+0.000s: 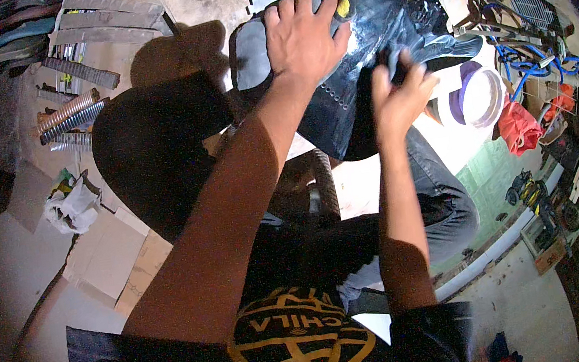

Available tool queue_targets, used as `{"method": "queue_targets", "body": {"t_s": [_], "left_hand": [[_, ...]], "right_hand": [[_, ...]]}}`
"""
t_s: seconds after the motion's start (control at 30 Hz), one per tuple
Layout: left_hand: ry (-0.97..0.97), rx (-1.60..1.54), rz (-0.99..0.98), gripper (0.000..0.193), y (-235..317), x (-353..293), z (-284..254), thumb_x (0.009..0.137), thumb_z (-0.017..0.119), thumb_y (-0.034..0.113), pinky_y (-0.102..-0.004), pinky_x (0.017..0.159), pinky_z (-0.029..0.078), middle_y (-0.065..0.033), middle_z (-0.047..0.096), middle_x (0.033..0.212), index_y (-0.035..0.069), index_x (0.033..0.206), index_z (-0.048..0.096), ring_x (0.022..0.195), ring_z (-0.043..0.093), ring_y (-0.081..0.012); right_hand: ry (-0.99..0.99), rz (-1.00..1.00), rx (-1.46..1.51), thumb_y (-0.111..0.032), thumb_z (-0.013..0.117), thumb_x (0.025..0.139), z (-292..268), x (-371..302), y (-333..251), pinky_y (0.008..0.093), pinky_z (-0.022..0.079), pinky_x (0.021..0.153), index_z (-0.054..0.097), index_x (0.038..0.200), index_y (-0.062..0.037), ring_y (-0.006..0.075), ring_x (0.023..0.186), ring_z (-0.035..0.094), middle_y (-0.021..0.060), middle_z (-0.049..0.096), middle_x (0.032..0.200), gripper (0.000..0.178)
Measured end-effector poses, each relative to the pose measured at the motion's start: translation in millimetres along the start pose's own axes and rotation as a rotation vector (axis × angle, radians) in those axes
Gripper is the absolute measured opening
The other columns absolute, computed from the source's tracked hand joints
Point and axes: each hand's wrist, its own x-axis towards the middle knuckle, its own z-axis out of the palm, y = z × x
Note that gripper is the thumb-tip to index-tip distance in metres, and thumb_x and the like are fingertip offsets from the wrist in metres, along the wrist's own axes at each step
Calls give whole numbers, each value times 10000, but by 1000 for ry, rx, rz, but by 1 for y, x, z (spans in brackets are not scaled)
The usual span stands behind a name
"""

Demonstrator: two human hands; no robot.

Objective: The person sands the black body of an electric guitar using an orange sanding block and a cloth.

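A glossy black moulded shell (335, 117) fills the space in front of me. It has a curved fin-like horn at the far end, a row of small holes and a smooth grey area at its left. Whitish smears mark its surface. My left hand (303, 40) lies on its upper left part, fingers spread and stretched forward, near a small yellow spot. Over the right side is my right hand (400, 97), its fingers bent and blurred by motion. Whether that hand holds anything is hidden by the blur and dark shadow.
A white and purple round tub (479, 96) stands right of the shell, beside a red cloth or bag (519, 128). Blue cords (536, 65) tangle beyond it. Cardboard (106, 258) and a crumpled white bag (73, 204) lie left. A yellow-black toy vehicle (529, 192) sits at right.
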Motion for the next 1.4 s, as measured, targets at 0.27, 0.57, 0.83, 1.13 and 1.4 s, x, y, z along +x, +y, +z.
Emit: {"method": "queue_targets", "body": {"t_s": [0.27, 0.57, 0.83, 1.13, 1.4], "left_hand": [[12, -9, 3, 535, 6, 2, -1, 894, 637, 477, -465, 933, 400, -115, 633, 1115, 253, 1379, 623, 1088, 569, -307], [-41, -8, -13, 575, 7, 2, 0, 887, 653, 478, -451, 950, 391, -101, 623, 1134, 251, 1411, 591, 1085, 555, -288], [-21, -15, 2, 559, 0, 4, -4, 885, 653, 465, -461, 935, 402, -114, 634, 1113, 247, 1398, 606, 1091, 568, -297], [-6, -17, 28, 543, 6, 4, 2, 890, 650, 457, -466, 926, 406, -109, 627, 1084, 244, 1388, 613, 1067, 572, -302], [-26, -19, 0, 543, 6, 3, -4, 880, 656, 471, -450, 946, 391, -91, 620, 1120, 250, 1372, 597, 1090, 553, -280]], "right_hand": [[53, -11, 47, -192, 757, 780, -7, -55, -4, 513, 444, 779, 637, 1169, -37, 428, 905, 565, 238, 575, 989, 435], [-157, -20, 77, -76, 727, 761, -38, -146, -13, 476, 451, 841, 569, 1114, 24, 390, 908, 587, 252, 637, 1092, 399], [24, 12, -59, -227, 757, 785, 4, 5, 3, 528, 434, 840, 652, 1153, -37, 450, 945, 550, 232, 553, 1001, 427], [116, -14, -13, -212, 744, 789, 9, 4, 7, 519, 434, 788, 640, 1171, -51, 444, 902, 538, 226, 558, 991, 428], [-32, -43, 191, -208, 766, 746, -19, -137, -8, 461, 438, 729, 655, 1201, -89, 396, 871, 550, 184, 586, 941, 483]]}}
